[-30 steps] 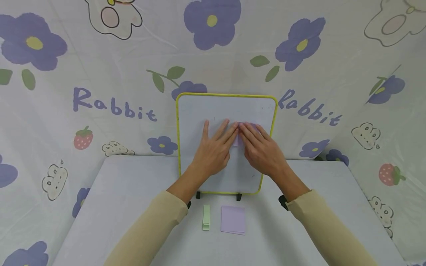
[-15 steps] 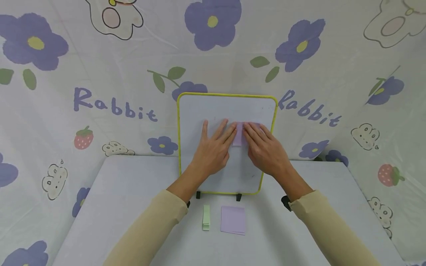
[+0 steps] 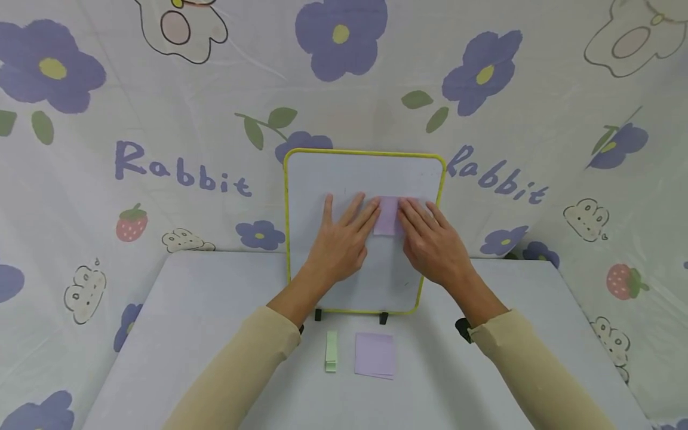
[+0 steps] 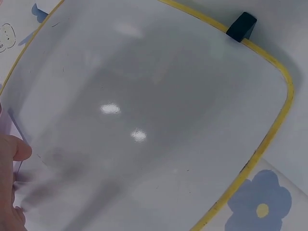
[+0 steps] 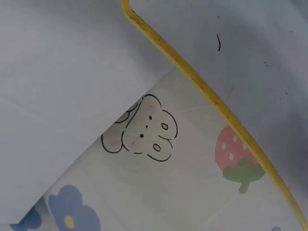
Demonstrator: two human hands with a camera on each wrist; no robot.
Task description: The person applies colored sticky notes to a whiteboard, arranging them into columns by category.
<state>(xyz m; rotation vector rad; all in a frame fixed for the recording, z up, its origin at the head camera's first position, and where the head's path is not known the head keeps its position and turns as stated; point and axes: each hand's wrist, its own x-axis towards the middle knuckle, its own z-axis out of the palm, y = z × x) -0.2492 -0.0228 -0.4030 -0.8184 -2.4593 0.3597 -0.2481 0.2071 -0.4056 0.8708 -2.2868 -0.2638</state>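
A light purple sticky note lies flat against the upper right part of a yellow-framed whiteboard. My left hand touches its left edge with straight, spread fingers. From the right, my right hand presses on the note with straight fingers, covering its right part. In the left wrist view, part of the left hand shows at the left border, beside the edge of the note. The right wrist view has no hand in it, only the board's yellow frame and the surroundings.
On the white table, in front of the board, lie a purple sticky-note stack and a narrow green sticky-note strip stack. Black feet hold up the whiteboard. Behind it hangs a cloth with flowers and rabbits.
My right hand has slid rightward across the sticky note, uncovering more of its middle. The left hand has stayed nearly in place at the note's left edge.
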